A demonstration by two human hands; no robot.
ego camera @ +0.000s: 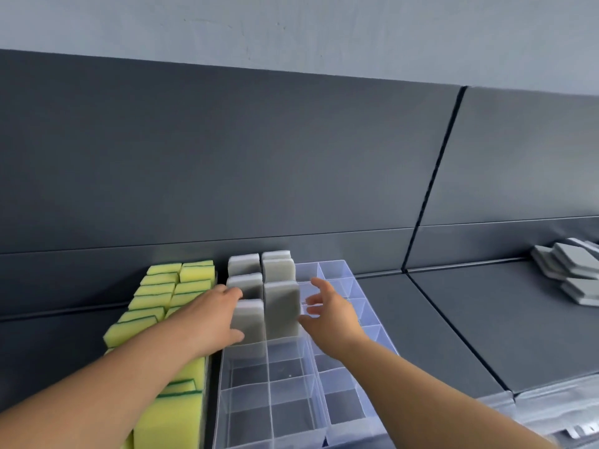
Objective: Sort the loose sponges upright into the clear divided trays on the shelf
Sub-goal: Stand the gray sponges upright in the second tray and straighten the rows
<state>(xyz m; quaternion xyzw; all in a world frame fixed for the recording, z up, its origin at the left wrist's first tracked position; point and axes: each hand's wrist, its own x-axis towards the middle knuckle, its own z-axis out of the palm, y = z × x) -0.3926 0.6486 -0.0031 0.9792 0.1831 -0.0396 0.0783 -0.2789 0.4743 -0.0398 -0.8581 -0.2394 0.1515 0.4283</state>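
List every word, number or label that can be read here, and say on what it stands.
None can be read.
White tags on the front edge of the shelf, bottom right: dark marks, too blurred to read.
Yellow sponges, grey sponges, clear tray: no print visible.

Dark grey back panel (259, 157) beneath a pale wall (291, 27).
A vertical seam (434, 176) splits the panel right of centre.

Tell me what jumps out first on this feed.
Two hands meet mid-frame over the clear divided tray: the left hand grips an upright grey sponge, the right hand hovers open nearby. Bright yellow sponges line the left; loose grey sponges lie stacked far right.
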